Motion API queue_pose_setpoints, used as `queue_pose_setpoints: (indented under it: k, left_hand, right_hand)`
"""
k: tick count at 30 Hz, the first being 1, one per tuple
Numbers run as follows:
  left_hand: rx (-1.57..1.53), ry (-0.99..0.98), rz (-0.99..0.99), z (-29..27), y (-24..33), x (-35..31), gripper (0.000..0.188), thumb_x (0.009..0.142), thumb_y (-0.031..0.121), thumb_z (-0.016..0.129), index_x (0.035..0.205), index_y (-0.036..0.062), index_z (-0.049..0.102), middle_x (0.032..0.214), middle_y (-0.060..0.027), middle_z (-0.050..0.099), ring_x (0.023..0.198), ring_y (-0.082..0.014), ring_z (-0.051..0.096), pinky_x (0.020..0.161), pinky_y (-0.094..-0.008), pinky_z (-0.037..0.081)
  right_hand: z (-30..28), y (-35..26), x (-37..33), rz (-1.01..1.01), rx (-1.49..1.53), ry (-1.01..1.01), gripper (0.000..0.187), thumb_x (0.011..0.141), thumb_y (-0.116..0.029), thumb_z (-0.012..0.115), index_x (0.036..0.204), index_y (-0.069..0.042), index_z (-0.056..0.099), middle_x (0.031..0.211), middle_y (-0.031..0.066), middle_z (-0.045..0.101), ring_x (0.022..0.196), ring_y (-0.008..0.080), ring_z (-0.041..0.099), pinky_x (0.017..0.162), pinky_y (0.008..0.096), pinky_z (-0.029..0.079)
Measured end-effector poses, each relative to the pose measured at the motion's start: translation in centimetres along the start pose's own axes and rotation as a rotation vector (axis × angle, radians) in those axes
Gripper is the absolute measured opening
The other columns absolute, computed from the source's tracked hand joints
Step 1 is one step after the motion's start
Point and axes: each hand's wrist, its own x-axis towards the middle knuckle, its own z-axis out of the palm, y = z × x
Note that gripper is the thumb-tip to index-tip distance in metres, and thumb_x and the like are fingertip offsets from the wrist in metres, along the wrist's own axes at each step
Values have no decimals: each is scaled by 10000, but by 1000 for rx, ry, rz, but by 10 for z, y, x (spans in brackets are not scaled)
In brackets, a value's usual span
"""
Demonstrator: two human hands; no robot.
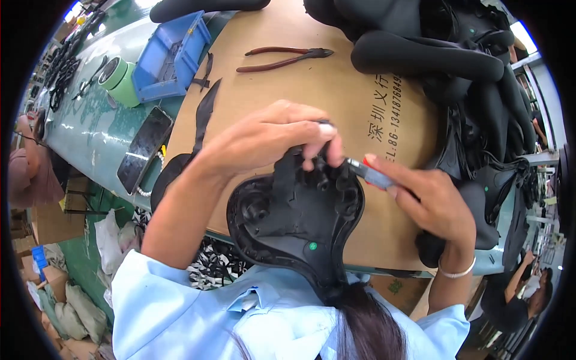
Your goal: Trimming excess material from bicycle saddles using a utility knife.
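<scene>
In the head view, my left hand (pixel 273 135) is closed on the far end of the black moulded piece (pixel 294 222), with thumb and fingers pinched together there, I think so that this end cannot turn away from the tool. The piece is in the middle, just before my body, its hollow side upward and its narrow end toward my blue shirt (pixel 258 318); perhaps the body serves as a stop, but whether the two press together I cannot tell. My right hand (pixel 435 204) is clamped around a slim cutter (pixel 375 176), whose metal tip points in toward the left fingers, close to the edge of the piece; exact contact is too small to judge. Such a short grip, near the metal, probably gives finer control. Under the work lies a brown cardboard sheet (pixel 384 237), which may protect the green surface (pixel 78 129). The pliers (pixel 316 53) rest beyond my hands, apart from the work but probably easy to reach. On the right, similar black pieces (pixel 426 57) are heaped, perhaps so that the middle has room. The blue bin (pixel 159 93) stands at far left, beside the cardboard.
</scene>
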Motion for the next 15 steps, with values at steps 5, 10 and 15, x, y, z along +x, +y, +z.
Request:
queue_pose_setpoints:
  k: [5,10,15]
  left_hand:
    - [-477,443,69,-4,8,19,299,921,193,481,644,109,408,574,19,394,459,-58,325,431,-218,258]
    - [-400,692,220,0,48,4,298,871,195,570,655,97,390,594,7,420,501,-70,355,454,-229,247]
    - [-374,987,456,12,67,-4,339,914,209,540,629,145,369,598,26,381,496,-72,339,530,-207,286]
  right_hand:
    - [12,-58,-36,200,-168,-86,577,792,-7,582,1354,-126,530,716,158,605,577,317,583,551,403,451]
    - [26,-87,-68,440,-235,-37,596,831,-37,592,1406,-120,463,760,156,620,596,334,586,532,413,437]
    - [71,-88,-100,548,-136,117,593,863,-53,579,1430,-85,409,832,176,636,618,343,612,550,419,478]
